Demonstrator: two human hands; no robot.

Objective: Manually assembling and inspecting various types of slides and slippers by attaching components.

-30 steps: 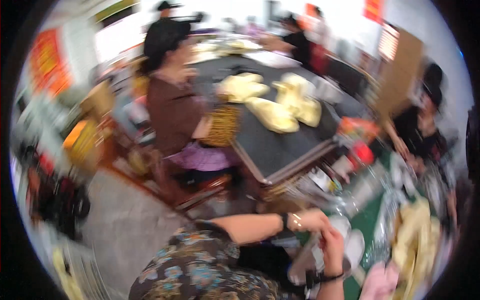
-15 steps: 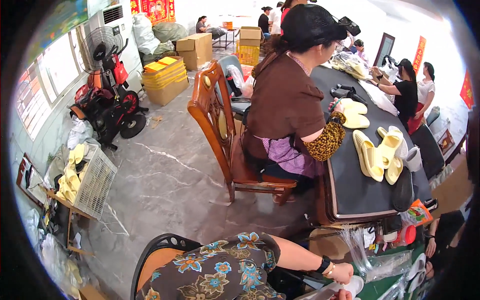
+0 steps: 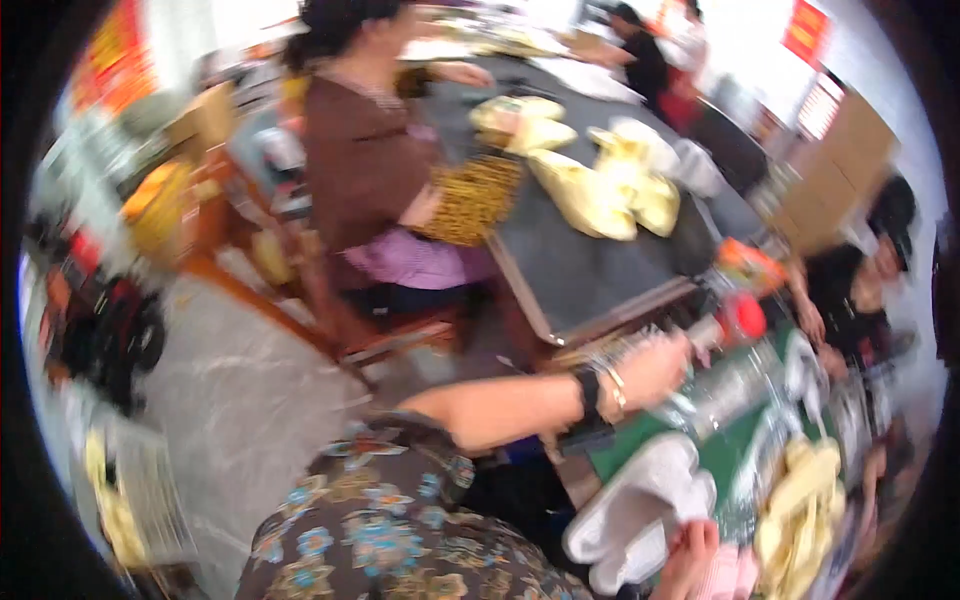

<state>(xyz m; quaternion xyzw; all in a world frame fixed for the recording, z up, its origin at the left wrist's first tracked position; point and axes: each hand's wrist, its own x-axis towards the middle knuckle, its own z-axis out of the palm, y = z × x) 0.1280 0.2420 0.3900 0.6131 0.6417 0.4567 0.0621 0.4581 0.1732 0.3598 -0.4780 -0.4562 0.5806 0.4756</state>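
Note:
The picture is motion-blurred. My left hand (image 3: pixel 655 370), with a black band and bracelet at the wrist, reaches right and closes against a clear plastic bottle (image 3: pixel 722 385) with a red cap, tilted over the green table (image 3: pixel 625 450). My right hand (image 3: pixel 692 552) shows only partly at the lower edge; its grip is hidden. It lies next to a stack of white shoe soles (image 3: pixel 640 500) and something pink (image 3: pixel 738 575). Pale yellow soles (image 3: pixel 800 495) are piled to the right of the white ones.
A person in a brown top (image 3: pixel 365 170) sits on a wooden chair (image 3: pixel 330 310) at a dark table (image 3: pixel 590 265) with several yellow soles. Another person in black (image 3: pixel 850 290) sits at the right. Grey floor (image 3: pixel 230 400) lies to the left.
The view has swung right and down toward the green table. My left arm has stretched out to the bottle, and the white soles have come into view by my right hand.

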